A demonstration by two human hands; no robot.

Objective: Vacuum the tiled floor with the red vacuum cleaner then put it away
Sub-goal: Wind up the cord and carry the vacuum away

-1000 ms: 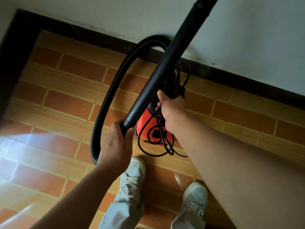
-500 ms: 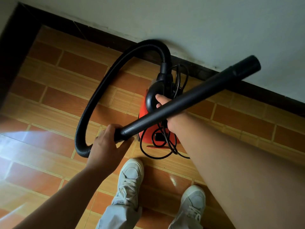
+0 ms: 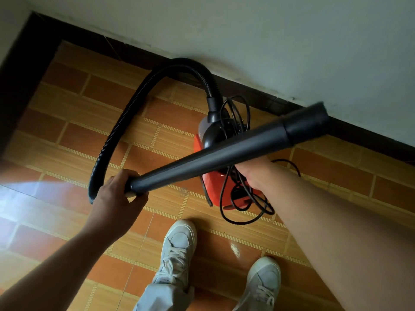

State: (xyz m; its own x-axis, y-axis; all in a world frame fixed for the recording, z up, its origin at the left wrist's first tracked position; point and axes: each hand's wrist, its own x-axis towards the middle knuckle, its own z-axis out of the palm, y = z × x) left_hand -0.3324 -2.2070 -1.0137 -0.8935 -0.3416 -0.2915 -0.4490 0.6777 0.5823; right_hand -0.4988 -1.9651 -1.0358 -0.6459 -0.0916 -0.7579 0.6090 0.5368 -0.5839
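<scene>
Orange-brown tiled floor (image 3: 67, 135) fills the view from above, with a bright patch of light (image 3: 22, 191) on it at the far left. One dark door frame (image 3: 13, 86) borders the floor on that side.

One black corrugated hose (image 3: 179, 62) rises from beside the left hand (image 3: 114, 198), arcs toward the wall and drops into the top of the vacuum. The left hand is curled round the near end of the single black rigid tube (image 3: 224, 156), where the hose joins it. The tube slants up to the right and crosses in front of the vacuum and the right hand, hiding part of each.

Below are two pale lace-up shoes, the left shoe (image 3: 179, 241) and the right shoe (image 3: 265, 279). One grey trouser leg (image 3: 161, 297) covers the left ankle.

The one red vacuum cleaner (image 3: 214, 187) sits right of centre, above the shoes and just in front of the skirting. One black power cord (image 3: 242, 222) lies in loose loops over its top and hangs past its near side.

The right hand (image 3: 253, 173) is at the vacuum's top, among the cord loops. Its fingers pass behind the tube, so its grip cannot be told.

One dark skirting (image 3: 381, 144) runs diagonally under the pale wall (image 3: 292, 41).
</scene>
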